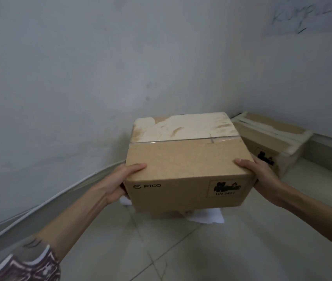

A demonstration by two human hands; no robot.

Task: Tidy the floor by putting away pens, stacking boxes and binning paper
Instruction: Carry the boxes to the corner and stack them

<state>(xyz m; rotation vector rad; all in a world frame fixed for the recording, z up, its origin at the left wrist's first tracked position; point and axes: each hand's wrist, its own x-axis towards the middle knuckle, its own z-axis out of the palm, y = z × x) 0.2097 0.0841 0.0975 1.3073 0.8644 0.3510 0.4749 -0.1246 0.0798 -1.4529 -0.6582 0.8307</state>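
A brown cardboard box (pixel 187 159) with a PICO mark and a black label on its near face hangs in the air above the floor. My left hand (pixel 120 183) grips its left side, thumb lying on the top. My right hand (pixel 262 175) grips the right side the same way. Its top flaps are taped, with torn pale patches on the far half. White paper (pixel 207 217) lies on the floor beneath the held box, mostly hidden by it. A second cardboard box (pixel 272 138) rests on the floor behind and to the right, against the wall.
A grey wall (pixel 100 78) meets another wall in a corner just behind the boxes. A grey skirting board (pixel 39 211) runs along the left. Pale floor tiles (pixel 201 250) spread out in front of me.
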